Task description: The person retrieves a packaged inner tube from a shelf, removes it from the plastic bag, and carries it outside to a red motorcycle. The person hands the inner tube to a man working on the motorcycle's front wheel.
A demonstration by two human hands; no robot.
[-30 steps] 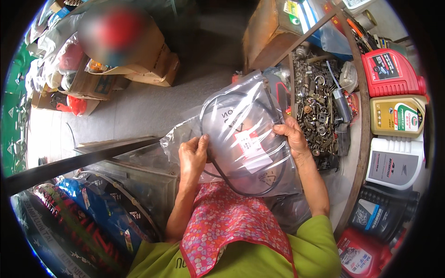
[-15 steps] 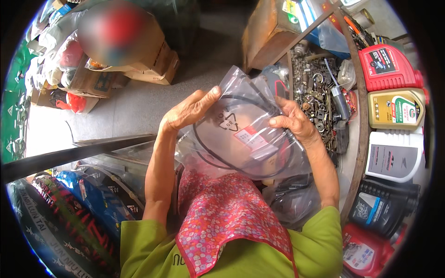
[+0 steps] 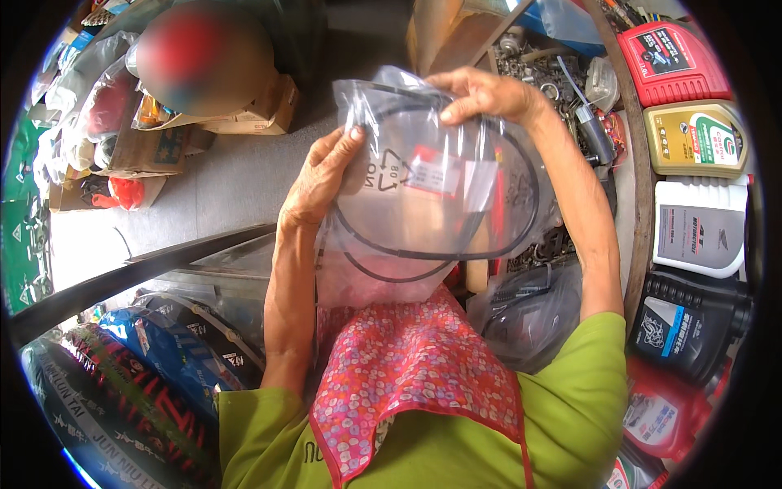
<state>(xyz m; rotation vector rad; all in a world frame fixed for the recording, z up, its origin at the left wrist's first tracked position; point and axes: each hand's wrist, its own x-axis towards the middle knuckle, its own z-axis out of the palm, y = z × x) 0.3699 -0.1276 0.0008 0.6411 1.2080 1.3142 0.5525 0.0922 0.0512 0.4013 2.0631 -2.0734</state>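
Observation:
A clear plastic bag [image 3: 415,216] with a coiled black cable [image 3: 513,248] and a red-bordered white label [image 3: 432,171] inside is held up in front of me. My left hand [image 3: 318,175] grips its upper left side, thumb on top. My right hand [image 3: 489,102] pinches the bag along its top right. The bag hangs above my pink floral apron [image 3: 415,367], and behind it to the right are assorted small metal parts, partly hidden.
Several oil jugs [image 3: 696,224] line the right side beside a wooden-edged parts tray [image 3: 582,73]. Cardboard boxes [image 3: 142,155] and bagged goods stand at upper left. A dark metal bar [image 3: 155,265] crosses the left, above wrapped tires [image 3: 130,375]. Another bag of dark items [image 3: 521,310] lies low right.
The bag has risen and turned. My right hand has moved up to its top edge, and my left hand has moved up from its first position, still holding it.

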